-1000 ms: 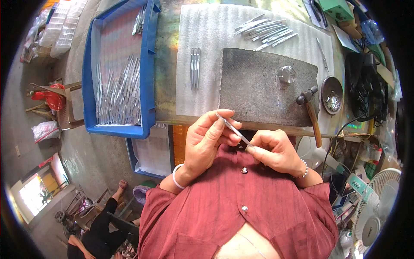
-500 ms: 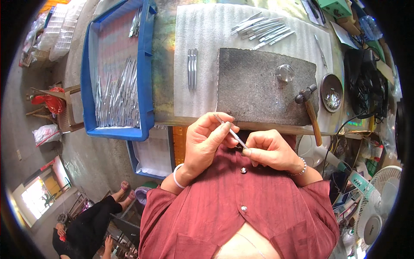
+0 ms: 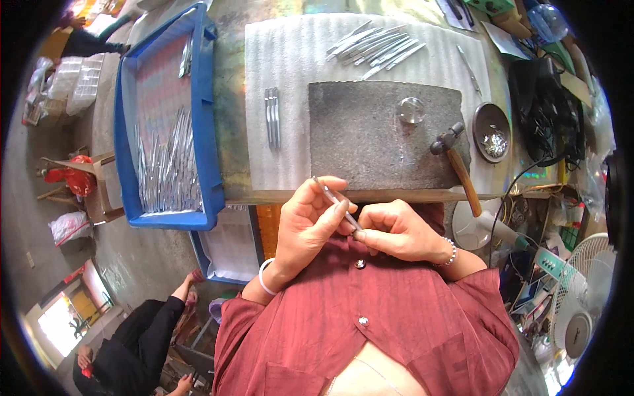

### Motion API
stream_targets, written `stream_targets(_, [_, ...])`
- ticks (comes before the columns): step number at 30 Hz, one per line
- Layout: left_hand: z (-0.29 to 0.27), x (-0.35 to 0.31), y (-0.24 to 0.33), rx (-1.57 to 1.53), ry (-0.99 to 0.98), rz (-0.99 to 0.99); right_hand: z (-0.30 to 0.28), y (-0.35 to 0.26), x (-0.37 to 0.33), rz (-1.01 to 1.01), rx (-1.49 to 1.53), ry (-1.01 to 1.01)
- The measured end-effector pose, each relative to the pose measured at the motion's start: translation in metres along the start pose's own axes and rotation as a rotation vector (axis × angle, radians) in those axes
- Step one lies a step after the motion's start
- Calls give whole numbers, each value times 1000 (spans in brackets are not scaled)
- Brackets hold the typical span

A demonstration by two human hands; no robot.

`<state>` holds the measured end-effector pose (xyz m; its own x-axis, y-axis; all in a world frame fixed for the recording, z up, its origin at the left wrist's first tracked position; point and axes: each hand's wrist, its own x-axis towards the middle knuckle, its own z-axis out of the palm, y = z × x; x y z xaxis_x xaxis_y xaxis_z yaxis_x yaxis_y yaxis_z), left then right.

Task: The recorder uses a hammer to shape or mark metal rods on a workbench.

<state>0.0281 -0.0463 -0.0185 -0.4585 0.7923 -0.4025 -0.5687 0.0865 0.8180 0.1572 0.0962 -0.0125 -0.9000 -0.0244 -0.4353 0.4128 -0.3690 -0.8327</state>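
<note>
In front of my chest, just off the table's near edge, I hold a slim silver metal tool (image 3: 339, 206) slantwise; its exact kind is not clear. My left hand (image 3: 304, 228) pinches its upper part between thumb and fingers. The lower end is gripped by my right hand (image 3: 399, 231), whose curled fingers hide the tip. Beyond my hands lies a dark rough mat (image 3: 356, 135) with a clear round object (image 3: 411, 110) on it. A hammer (image 3: 463, 175) rests across the mat's right edge, its wooden handle overhanging the table.
Similar tools lie in a pile (image 3: 383, 46) on white foam sheeting (image 3: 284, 49), with three more (image 3: 273, 119) at left. A blue tray (image 3: 209, 132) holds many. A dark bowl (image 3: 482, 113) contains small shiny parts. A fan (image 3: 578, 317) stands right; a person in black (image 3: 135, 343) sits lower left.
The view has shifted, so the table things appear further left and slightly lower. Both hands keep their grip on the metal tool. Another person's leg appears at the upper left.
</note>
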Motion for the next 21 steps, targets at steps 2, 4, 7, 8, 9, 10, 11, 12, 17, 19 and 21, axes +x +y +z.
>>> stream_targets(2, [-2,-1,-2,-21,-23,-10,-1,4,1,-100,-157,29])
stream_targets(4, [-7,-1,-4,-88,-24,0,-3,-2,0,-229,-321,98])
stream_targets(7, [-10,-3,-1,-146,10,53,-16,-22,-2,-511,-672,397])
stream_targets(8, [-11,-4,-1,-161,19,62,-19,-32,-4,-464,-742,552])
stream_targets(9, [-12,-6,0,-165,12,66,-23,-39,-5,-414,-810,705])
stream_targets(10, [-11,-7,0,-170,17,101,-29,-42,-5,-433,-877,785])
stream_targets(11, [-11,-8,2,-176,22,137,-37,-46,-3,-452,-945,862])
stream_targets(12, [-13,-10,2,-147,33,140,-47,-45,0,-471,-1085,883])
stream_targets(17, [-12,-12,1,-186,51,207,-61,-49,19,-354,-1390,863])
stream_targets(19, [-6,-10,3,-35,110,208,-62,-52,22,-307,-1470,843])
stream_targets(21, [-4,-9,6,-55,90,182,-59,-54,21,-312,-1479,867])
